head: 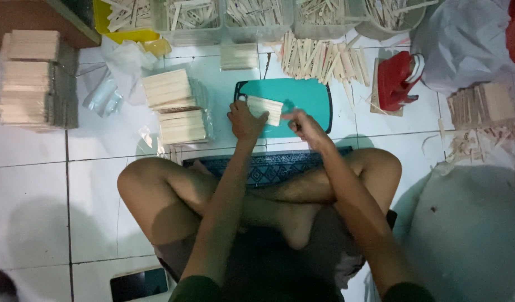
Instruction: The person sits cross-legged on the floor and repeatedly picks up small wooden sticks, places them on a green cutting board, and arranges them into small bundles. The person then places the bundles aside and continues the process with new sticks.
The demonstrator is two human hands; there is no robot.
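I sit cross-legged on a white tiled floor. A teal cutting board (307,92) lies in front of my knees. On it rests a flat row of pale wooden sticks (266,109). My left hand (244,120) presses on the left end of that row. My right hand (303,124) hovers at the row's right end with fingers curled; whether it holds something is hidden.
Wrapped stick bundles (176,106) lie left of the board, more stacks (31,78) at the far left. Clear tubs of sticks (257,14) line the back, loose sticks (324,59) before them. A red tool (397,81) and scraps (481,117) lie right. A phone (139,283) sits near my left.
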